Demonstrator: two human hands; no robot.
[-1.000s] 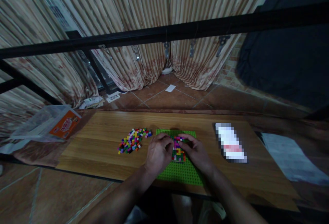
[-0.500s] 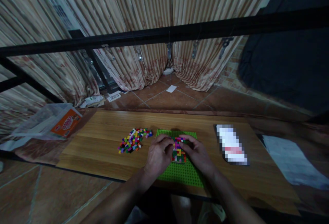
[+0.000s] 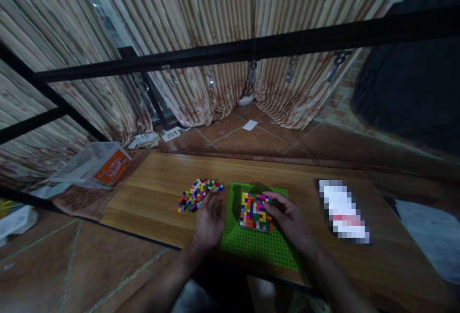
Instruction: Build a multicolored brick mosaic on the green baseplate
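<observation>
A square block of small multicoloured toy bricks (image 3: 256, 213) sits on a green studded baseplate (image 3: 264, 250) on the wooden table. My right hand (image 3: 290, 217) is at the block's right side, with thumb and index finger closed on its upper right edge. My left hand (image 3: 209, 222) is left of the baseplate, its fingers at the near right side of a pile of loose toy bricks (image 3: 196, 193). The left fingers look slightly apart, with no brick visible between them; their tips are partly hidden.
A phone-like object (image 3: 343, 210), blurred out, lies on the right of the table (image 3: 143, 198). White paper (image 3: 424, 231) is beyond it. At the left stands a clear plastic bin (image 3: 82, 164) with an orange label. A black rail (image 3: 201, 54) crosses in front of the curtains.
My left hand has moved left from the brick block to the loose pile, uncovering the block's left part. My right hand stays at the block. The whole view has shifted rightward.
</observation>
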